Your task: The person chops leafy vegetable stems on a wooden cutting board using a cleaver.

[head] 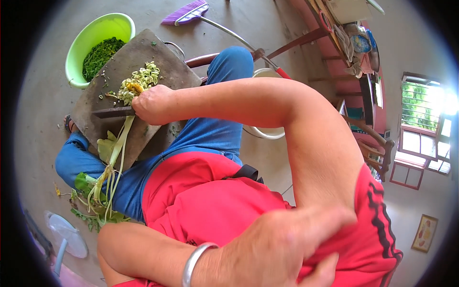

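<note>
My right hand is closed around a knife with a dark blade, held low over a worn wooden chopping board. Long pale green stalks run from under the blade across the board's near edge to my left leg. Beyond the knife sits a heap of cut stalk pieces with a yellow bit among them. My left hand, wearing a silver bangle, is raised in front of my chest close to the camera. It is blurred, its fingers are apart, and nothing shows in it.
A lime green basin of chopped greens stands beside the board's far side. A purple broom lies beyond, its handle crossing toward a whitish bucket. Leafy scraps lie by my left leg, near a light blue stool-like object.
</note>
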{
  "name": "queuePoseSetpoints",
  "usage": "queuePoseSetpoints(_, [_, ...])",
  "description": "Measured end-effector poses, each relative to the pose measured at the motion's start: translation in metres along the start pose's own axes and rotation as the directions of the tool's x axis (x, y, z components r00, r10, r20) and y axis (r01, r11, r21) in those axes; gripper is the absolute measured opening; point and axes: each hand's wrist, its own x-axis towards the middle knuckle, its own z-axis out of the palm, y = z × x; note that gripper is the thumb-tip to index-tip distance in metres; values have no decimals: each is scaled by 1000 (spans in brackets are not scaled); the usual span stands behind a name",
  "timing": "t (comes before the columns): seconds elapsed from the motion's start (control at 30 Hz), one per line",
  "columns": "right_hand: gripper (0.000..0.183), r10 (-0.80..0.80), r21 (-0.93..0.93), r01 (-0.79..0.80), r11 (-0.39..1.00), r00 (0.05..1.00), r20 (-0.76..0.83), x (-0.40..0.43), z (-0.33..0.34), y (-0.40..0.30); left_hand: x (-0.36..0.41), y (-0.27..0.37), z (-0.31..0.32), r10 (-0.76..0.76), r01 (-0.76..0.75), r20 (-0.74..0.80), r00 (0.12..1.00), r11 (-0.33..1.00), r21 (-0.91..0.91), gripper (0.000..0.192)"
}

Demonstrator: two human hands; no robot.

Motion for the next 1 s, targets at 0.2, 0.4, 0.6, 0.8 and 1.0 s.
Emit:
queuePoseSetpoints(0.2, [27,7,3,-7,1000,1000,-24,-2,0,-1,17,-16,-3,514,-450,-108,851,819,355,38])
queuePoseSetpoints(0.4, [28,1,-11,-2,1000,1000,-31,-2,5,-4,3,-26,2,374,-380,93,923,923,56,19])
queuePoseSetpoints(0.6, [29,34,15,-33,999,999,-29,-4,3,2,12,-25,-13,386,-318,-116,915,868,382,44])
queuePoseSetpoints(0.8, [28,33,19,-32,999,998,-57,4,3,-1,18,-24,-17,264,-265,18,964,962,59,32])
queuePoseSetpoints(1.0, [22,-38,-29,38,999,999,-14,9,28,9,3,-31,-16,257,-257,10,966,965,56,28])
